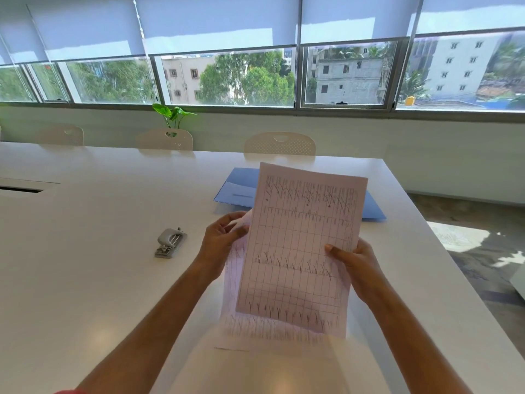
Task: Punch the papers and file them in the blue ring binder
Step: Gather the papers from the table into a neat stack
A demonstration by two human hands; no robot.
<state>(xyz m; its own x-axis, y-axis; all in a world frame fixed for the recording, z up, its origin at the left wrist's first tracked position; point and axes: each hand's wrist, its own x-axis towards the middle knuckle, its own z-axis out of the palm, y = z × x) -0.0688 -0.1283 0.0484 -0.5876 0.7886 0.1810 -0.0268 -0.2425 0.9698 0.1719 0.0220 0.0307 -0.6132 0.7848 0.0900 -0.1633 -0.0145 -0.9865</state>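
Gripping opposite side edges, papers (301, 245) are held upright by left hand (220, 245) and right hand (356, 265); hole punch (170, 242) lies lower left, nearer the left.

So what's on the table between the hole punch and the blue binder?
Nothing: in the head view, only bare white table lies between the hole punch and the blue binder; the held papers hang off to the right.

— Where's the camera sitting?
— On the person's head, at the near edge of the white table (85, 280), tipped forward and down.
— Facing which way?
— Across to the far edge, the chairs (279, 143) and windows (227, 78). Wide, close, one view.
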